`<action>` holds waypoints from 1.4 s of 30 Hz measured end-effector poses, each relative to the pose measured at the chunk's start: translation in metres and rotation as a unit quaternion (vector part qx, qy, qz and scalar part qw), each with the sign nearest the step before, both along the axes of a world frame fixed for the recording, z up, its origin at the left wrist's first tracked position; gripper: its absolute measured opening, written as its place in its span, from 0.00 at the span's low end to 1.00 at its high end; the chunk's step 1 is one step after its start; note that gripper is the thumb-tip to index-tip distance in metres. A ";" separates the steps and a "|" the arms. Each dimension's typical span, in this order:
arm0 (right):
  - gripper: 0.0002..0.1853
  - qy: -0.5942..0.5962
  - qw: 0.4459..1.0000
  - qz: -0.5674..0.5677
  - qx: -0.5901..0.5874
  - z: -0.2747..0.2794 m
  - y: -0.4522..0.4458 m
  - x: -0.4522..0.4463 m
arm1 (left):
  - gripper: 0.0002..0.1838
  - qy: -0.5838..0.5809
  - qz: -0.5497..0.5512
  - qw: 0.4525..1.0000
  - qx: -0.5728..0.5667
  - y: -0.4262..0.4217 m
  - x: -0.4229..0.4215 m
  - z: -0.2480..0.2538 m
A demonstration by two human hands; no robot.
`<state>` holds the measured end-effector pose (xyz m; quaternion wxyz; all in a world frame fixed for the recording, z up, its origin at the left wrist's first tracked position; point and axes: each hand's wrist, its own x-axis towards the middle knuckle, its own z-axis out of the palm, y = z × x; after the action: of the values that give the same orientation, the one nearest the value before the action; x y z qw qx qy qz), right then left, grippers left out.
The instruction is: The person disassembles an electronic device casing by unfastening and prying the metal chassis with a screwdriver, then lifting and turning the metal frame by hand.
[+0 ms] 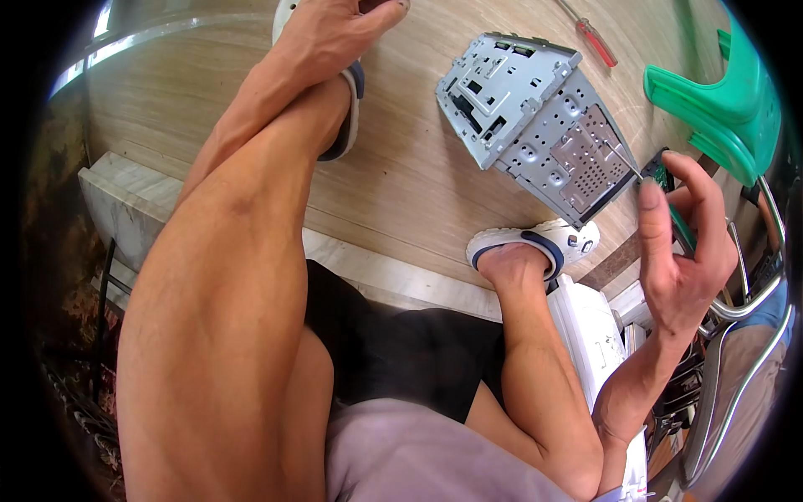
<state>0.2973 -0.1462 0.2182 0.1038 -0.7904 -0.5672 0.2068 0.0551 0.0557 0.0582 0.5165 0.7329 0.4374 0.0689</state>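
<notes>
A grey metal computer case [535, 117], full of punched holes and slots, rests tilted on the floor ahead of me. At its right edge is my right hand [682, 243], thumb and fingers curled around a thin-shafted tool [629, 164] like a screwdriver. The shaft reaches toward the case's perforated panel; a green part shows inside the grip, mostly hidden. Beside the fingertips sits a small dark and green piece [659, 174], its kind unclear. My left hand [339, 38] hangs over my left shoe at the top edge, thumb stretched out, other fingers largely cut off, nothing visible in it.
A red-handled screwdriver [595, 43] lies on the floor beyond the case. At the right stands a green plastic stool [719, 100], near a chair's curved metal frame [749, 305]. My white clog [573, 241] is close to the case. A white box-like object [590, 322] stands beside my right leg.
</notes>
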 end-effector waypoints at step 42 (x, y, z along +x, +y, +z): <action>0.09 0.049 0.990 0.109 0.078 -0.010 0.000 -0.019 | 0.16 0.001 -0.006 1.000 0.014 0.002 -0.002 -0.006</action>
<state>0.2782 -0.1460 0.2083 0.1700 -0.7021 -0.6586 0.2107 0.0533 0.0574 0.0524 0.5062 0.7428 0.4324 0.0707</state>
